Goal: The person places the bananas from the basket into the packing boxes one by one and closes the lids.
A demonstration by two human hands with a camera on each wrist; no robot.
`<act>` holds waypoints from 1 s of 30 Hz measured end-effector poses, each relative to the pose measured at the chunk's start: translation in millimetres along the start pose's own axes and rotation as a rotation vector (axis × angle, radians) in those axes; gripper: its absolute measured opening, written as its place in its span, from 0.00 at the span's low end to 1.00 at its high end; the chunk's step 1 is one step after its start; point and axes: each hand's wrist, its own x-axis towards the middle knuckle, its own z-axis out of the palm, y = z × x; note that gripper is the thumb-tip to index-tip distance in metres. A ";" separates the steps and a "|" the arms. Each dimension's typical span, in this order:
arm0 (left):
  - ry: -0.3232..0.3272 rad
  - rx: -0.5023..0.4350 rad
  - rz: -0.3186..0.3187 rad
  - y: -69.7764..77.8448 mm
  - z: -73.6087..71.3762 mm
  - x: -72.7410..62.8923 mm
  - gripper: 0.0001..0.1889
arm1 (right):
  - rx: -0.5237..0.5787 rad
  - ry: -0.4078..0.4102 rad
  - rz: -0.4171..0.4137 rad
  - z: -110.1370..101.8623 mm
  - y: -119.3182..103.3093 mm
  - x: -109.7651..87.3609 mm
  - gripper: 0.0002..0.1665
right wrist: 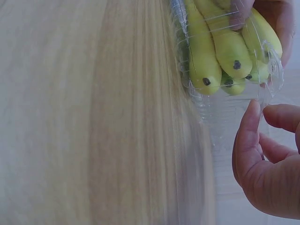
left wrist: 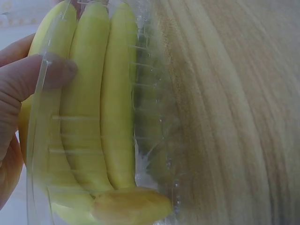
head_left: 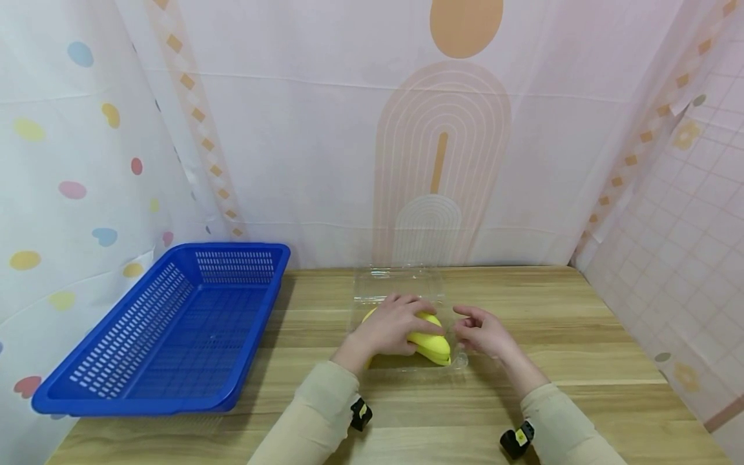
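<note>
A bunch of yellow bananas [head_left: 433, 347] lies inside a clear plastic clamshell box [head_left: 401, 370], whose lid [head_left: 398, 284] is flipped back toward the wall. My left hand [head_left: 391, 326] grips the bunch from above, thumb toward me and fingers over the far side. In the left wrist view, the thumb [left wrist: 58, 70] presses on the bananas behind the clear box wall. At the box's right end my right hand [right wrist: 269, 164] pinches the plastic rim between thumb and index finger. The dark banana tips [right wrist: 236, 64] point toward that hand.
To the left stands a large blue plastic basket [head_left: 232, 381] with perforated sides. Everything rests on a wood-grain table [head_left: 552, 381]. A patterned curtain [head_left: 325, 161] hangs behind the table and along both sides. Each wrist carries a small black camera [head_left: 361, 414].
</note>
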 end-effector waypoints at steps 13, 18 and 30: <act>0.115 -0.014 0.011 0.5 1.8 -5.1 0.26 | -0.014 0.005 0.011 -0.6 1.1 1.0 0.31; 0.185 -0.009 0.042 2.8 2.5 -8.1 0.25 | -0.007 0.005 0.012 -1.2 2.2 0.8 0.32; 0.324 -0.024 0.041 5.6 1.3 -16.3 0.23 | 0.001 0.001 0.012 -1.4 2.0 0.9 0.32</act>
